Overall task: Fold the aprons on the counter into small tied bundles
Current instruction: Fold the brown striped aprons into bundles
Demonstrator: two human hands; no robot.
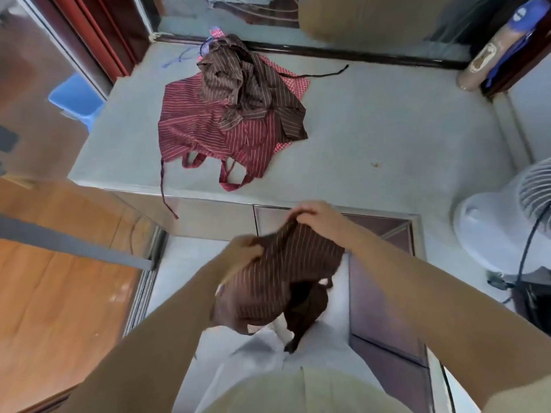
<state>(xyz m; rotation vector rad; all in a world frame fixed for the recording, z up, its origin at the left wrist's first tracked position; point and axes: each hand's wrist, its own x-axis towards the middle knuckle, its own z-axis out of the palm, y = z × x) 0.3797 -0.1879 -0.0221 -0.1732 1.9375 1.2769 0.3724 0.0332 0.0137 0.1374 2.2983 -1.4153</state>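
Note:
I hold a brown striped apron [283, 272] in the air in front of my body, below the counter's front edge. My left hand [241, 251] grips its left upper edge and my right hand [316, 216] pinches its top edge higher up. The cloth hangs down bunched, with a dark part trailing below. On the grey counter [387, 129] lies a pile: a red striped apron [208, 135] spread flat, a crumpled brown striped apron [238, 81] on top, and a red checked apron [293, 81] showing underneath.
A red strap [167, 198] dangles over the counter's front edge. A dark strap [325, 74] trails to the right of the pile. A white fan [501, 216] stands at the right, a blue stool [76, 98] at the left, and a wooden surface [59, 278] at the lower left.

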